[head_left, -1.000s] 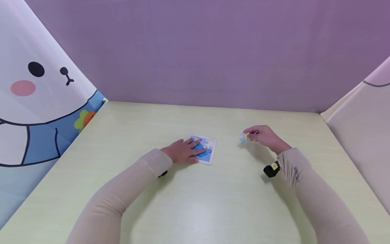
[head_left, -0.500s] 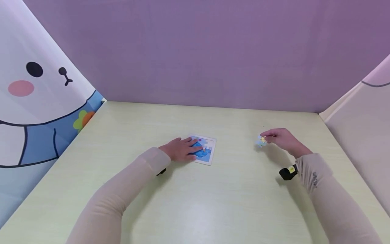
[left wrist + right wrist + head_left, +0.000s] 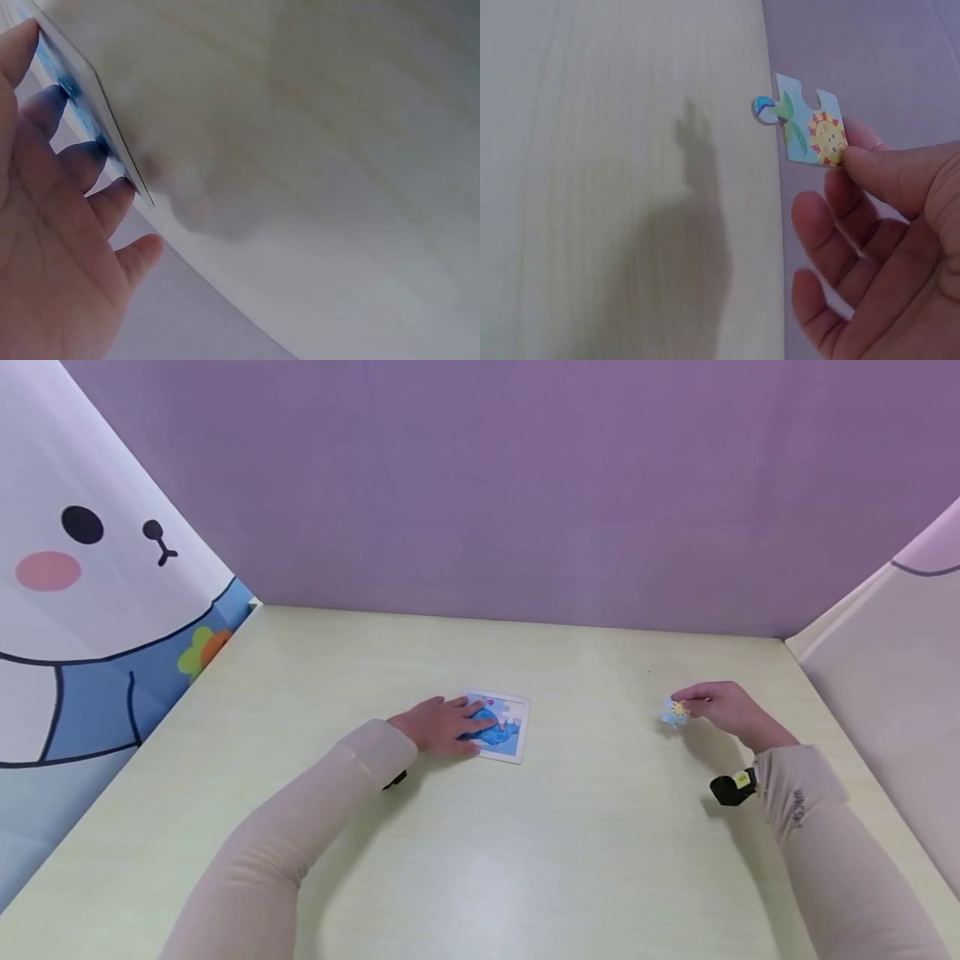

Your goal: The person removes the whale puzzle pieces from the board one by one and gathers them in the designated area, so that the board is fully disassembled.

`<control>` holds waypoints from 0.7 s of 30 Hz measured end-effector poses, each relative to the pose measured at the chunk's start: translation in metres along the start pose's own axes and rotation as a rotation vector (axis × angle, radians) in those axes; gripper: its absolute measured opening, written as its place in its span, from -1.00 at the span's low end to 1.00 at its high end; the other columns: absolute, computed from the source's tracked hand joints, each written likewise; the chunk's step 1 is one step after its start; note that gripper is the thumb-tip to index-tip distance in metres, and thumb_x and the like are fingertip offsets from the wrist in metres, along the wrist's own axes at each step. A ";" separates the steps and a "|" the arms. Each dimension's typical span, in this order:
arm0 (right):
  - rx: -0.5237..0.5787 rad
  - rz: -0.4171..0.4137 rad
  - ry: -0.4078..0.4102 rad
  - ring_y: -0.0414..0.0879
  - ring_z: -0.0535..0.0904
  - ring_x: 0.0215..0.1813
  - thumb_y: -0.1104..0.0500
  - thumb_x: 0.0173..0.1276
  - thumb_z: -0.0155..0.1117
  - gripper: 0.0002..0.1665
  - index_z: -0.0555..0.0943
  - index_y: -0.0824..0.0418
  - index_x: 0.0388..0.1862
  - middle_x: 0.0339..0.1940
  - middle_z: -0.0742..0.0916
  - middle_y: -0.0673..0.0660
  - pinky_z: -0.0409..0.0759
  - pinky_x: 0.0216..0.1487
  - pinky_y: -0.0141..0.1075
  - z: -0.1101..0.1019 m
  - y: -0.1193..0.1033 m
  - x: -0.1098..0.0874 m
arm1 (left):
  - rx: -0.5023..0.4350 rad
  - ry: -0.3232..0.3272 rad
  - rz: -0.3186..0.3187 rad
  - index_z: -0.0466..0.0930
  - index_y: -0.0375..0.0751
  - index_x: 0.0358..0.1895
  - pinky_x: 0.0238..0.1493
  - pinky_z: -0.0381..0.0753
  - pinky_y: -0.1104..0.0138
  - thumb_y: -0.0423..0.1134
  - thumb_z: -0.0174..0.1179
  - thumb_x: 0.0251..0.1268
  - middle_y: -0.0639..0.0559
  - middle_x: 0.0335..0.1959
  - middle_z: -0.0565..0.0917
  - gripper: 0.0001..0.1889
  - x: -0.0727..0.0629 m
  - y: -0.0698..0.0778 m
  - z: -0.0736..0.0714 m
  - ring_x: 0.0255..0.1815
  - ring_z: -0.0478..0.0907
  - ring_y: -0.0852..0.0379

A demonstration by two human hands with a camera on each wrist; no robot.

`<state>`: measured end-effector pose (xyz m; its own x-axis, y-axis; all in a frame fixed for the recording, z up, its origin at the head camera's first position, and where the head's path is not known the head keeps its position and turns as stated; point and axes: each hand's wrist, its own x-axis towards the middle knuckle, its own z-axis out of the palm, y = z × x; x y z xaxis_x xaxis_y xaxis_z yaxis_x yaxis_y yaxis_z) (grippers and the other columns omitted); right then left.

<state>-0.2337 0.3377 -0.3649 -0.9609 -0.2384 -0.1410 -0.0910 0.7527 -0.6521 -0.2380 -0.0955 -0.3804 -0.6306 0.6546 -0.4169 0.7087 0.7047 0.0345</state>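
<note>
Above the table [image 3: 525, 860] at right, the right hand [image 3: 726, 707] pinches a sun-printed jigsaw piece [image 3: 801, 135] by one corner; it looks light, thin and stiff, best held by its edges. Further left, the left hand [image 3: 442, 727], fingers spread, rests on the framed jigsaw [image 3: 507, 737].

From the head we look forward and down across the tabletop [image 3: 480, 827]; from the wrists we see left hand [image 3: 64, 232] and right hand [image 3: 900, 247] close up, head and right views sharing the sun-printed jigsaw piece [image 3: 804, 135].
</note>
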 end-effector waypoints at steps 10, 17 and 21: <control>-0.030 0.090 -0.021 0.04 0.61 -0.19 0.31 0.42 0.05 -0.60 0.46 0.58 0.12 -0.23 0.71 0.29 0.48 -0.07 0.02 -0.008 0.011 -0.004 | 0.024 -0.016 -0.025 -0.01 0.12 0.53 0.39 0.04 -0.07 0.22 -0.19 0.45 -0.06 0.55 -0.04 -0.34 0.000 0.000 0.000 0.52 -0.09 -0.14; 0.006 0.119 -0.022 -0.09 0.58 -0.21 0.31 0.44 0.00 -0.60 0.45 0.58 0.13 -0.24 0.71 0.23 0.46 -0.05 0.04 -0.009 0.018 -0.010 | 0.046 -0.020 -0.041 0.00 0.13 0.53 0.39 0.06 -0.07 0.22 -0.17 0.44 -0.06 0.55 -0.02 -0.33 0.005 0.003 -0.003 0.52 -0.05 -0.13; -0.019 0.111 -0.011 -0.05 0.59 -0.20 0.33 0.43 0.01 -0.61 0.46 0.58 0.12 -0.21 0.70 0.30 0.48 -0.07 0.04 -0.007 0.022 -0.013 | 0.047 -0.025 -0.033 0.00 0.14 0.53 0.38 0.07 -0.07 0.23 -0.17 0.44 -0.06 0.55 -0.02 -0.33 0.007 0.004 -0.003 0.52 -0.05 -0.13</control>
<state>-0.2249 0.3617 -0.3727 -0.9625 -0.1590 -0.2197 0.0110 0.7865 -0.6175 -0.2406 -0.0873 -0.3806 -0.6462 0.6239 -0.4395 0.7021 0.7118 -0.0218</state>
